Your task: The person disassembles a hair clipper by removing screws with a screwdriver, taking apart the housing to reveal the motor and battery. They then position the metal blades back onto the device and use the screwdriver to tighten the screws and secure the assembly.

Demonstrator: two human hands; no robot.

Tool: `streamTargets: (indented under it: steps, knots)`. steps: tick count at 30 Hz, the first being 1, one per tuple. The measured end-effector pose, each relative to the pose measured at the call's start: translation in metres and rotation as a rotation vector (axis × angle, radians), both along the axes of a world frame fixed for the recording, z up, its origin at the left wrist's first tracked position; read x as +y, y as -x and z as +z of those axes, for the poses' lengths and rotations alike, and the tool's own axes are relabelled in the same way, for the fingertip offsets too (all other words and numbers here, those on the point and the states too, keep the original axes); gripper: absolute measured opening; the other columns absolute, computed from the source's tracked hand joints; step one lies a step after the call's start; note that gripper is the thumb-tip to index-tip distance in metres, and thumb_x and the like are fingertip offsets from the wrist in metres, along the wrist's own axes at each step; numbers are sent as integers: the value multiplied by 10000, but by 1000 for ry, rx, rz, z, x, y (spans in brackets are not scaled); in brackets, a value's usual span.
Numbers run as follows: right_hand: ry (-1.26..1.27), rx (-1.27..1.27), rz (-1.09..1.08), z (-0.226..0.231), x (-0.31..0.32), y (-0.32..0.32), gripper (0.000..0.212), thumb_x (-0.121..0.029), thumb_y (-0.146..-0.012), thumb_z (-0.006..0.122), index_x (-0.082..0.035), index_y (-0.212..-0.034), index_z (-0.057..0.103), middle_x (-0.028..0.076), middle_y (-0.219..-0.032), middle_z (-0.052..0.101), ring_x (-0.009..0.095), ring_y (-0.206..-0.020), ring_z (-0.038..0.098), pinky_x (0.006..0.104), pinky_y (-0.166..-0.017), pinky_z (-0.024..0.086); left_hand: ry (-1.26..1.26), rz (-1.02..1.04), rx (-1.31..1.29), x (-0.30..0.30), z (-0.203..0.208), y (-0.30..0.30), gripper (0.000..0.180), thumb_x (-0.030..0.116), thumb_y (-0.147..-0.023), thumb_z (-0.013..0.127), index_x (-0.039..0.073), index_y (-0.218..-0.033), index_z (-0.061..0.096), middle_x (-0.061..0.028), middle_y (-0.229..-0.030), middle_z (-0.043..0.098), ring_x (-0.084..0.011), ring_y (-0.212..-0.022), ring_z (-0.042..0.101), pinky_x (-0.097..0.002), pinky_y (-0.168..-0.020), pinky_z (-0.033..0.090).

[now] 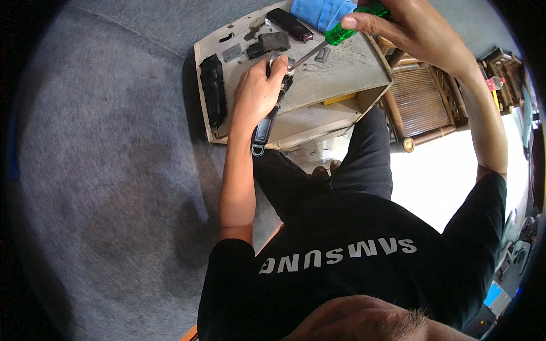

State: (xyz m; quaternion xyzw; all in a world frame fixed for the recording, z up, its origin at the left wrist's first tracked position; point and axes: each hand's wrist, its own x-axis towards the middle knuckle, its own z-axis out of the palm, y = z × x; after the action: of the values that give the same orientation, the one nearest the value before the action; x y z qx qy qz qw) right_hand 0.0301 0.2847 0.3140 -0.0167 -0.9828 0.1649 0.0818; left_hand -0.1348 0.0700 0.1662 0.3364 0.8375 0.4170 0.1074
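My left hand is closed around a slim black tool with a loop at its lower end, which looks like a hair clipper. Its upper end lies over the small table. In my right hand, up and to the right, is a screwdriver with a clear green handle. The screwdriver's shaft slants down to the left, and its tip meets the clipper's upper end beside my left thumb. Exactly what the tip touches is too small to make out.
The worn pale table carries a black wrapped bundle, a dark oblong case, a blue cloth, a grey block and a small grey plate. A bamboo chair stands to the right, a grey wall left.
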Motion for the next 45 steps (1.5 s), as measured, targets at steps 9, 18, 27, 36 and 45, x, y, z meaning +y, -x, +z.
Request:
streamTargets:
  steps: [9,18,27,36,45]
  knots:
    - [-110,288,114,-10,-8,-10,542,-544,-999,616,-13,-1060,522,83,-544,515,241,-444,509,392,-446,404,51,17,9,0,1,0,597,503,-1013,523,-71,-926,664,-282,-798,667,-450,-803,668,-475,-774,497]
    - [90,-173,-245,29,-36,-1,516,-501,-999,637,-4,-868,596,52,-471,461,227,-404,486,373,-426,398,73,16,10,0,1,1,593,491,-1018,515,-80,-946,659,-299,-821,661,-464,-821,665,-481,-782,494]
    - [-73,-50,-43,7,-13,-8,465,-435,-989,676,17,-1028,574,74,-578,553,203,-467,532,364,-444,394,44,2,29,1,2,-1,597,493,-1015,520,-80,-934,667,-290,-806,662,-455,-815,671,-477,-772,495]
    - [-233,101,-8,-11,7,-9,622,-581,-981,624,39,-1017,590,97,-539,540,195,-429,506,373,-438,411,34,-6,21,3,2,-1,585,488,-1015,519,-71,-919,662,-275,-789,665,-433,-782,679,-473,-757,497]
    - [77,38,211,-12,16,-16,596,-555,-991,624,39,-1035,591,113,-616,606,185,-468,539,363,-462,433,75,6,19,2,4,-2,595,500,-1016,520,-72,-940,665,-280,-808,669,-445,-809,676,-481,-774,495]
